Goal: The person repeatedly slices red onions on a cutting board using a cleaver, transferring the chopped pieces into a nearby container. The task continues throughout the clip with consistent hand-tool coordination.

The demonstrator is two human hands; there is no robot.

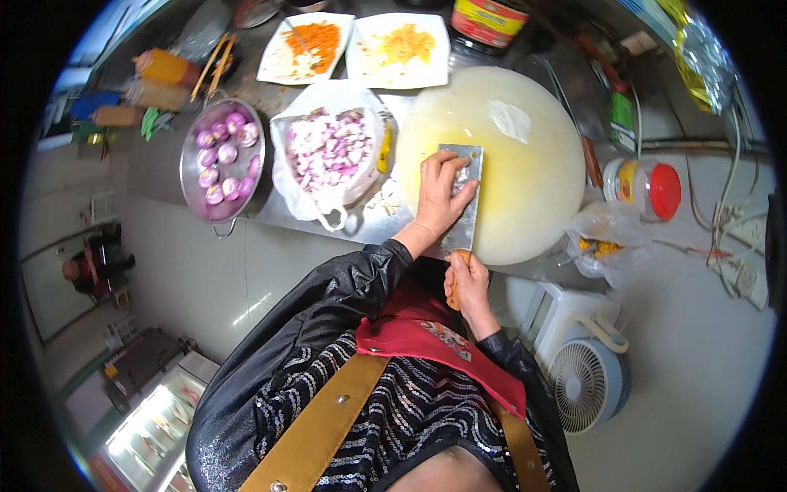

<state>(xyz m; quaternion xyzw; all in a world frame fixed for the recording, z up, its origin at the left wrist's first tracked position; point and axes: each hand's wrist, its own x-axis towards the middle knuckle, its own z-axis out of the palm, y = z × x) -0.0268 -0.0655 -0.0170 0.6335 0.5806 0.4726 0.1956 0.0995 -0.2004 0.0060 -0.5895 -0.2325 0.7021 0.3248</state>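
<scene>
My right hand (472, 286) grips the wooden handle (455, 289) of a cleaver near my body. The broad metal cleaver blade (465, 224) lies over the left part of a round, pale chopping board (535, 184), its face turned up. Across that face rests my left hand (444, 190), fingers and thumb spread, with small whitish bits partly hidden beneath them. Left of the board, a white plastic bag (289, 184) stands open, full of chopped purple-and-white onion (329, 150). Loose pale scraps (386, 198) lie on the metal worktop between bag and board.
A two-handled metal colander (261, 157) holds several peeled purple onions (227, 152). Behind are two white square dishes (399, 77) of orange and yellow food. At right stand a red-lidded plastic jar (664, 192), a knotted clear bag (605, 234) and, below, a fan (578, 387). A person (92, 270) sits far left.
</scene>
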